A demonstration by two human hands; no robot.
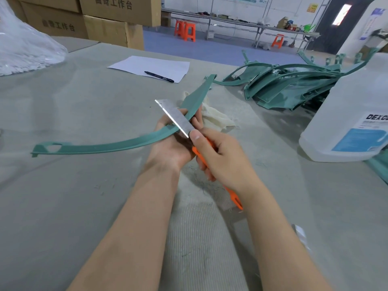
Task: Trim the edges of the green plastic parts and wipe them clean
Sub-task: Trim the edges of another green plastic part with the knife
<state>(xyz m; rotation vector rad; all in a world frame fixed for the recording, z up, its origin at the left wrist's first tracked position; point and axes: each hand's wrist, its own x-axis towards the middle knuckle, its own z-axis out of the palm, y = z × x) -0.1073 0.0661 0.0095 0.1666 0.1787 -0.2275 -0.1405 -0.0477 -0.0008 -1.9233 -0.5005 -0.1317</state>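
Observation:
A long curved green plastic strip (pixel 117 146) arcs from the left of the table up to the centre. My left hand (pixel 171 147) grips it near its middle, fingers curled round it from below. My right hand (pixel 222 158) holds an orange-handled knife (pixel 234 196); its wide steel blade (pixel 174 117) lies across the strip's edge just above my left hand. A crumpled cream cloth (pixel 214 118) lies on the table behind both hands. A heap of more green parts (pixel 291 87) sits at the back right.
A large translucent jug (pixel 354 114) with a blue label stands at the right. A sheet of paper (pixel 151 67) with a black pen (pixel 159 76) lies further back. A clear plastic bag (pixel 25 43) and cardboard boxes (pixel 109 19) are at the back left. Green shavings litter the grey table mat (pixel 63 206).

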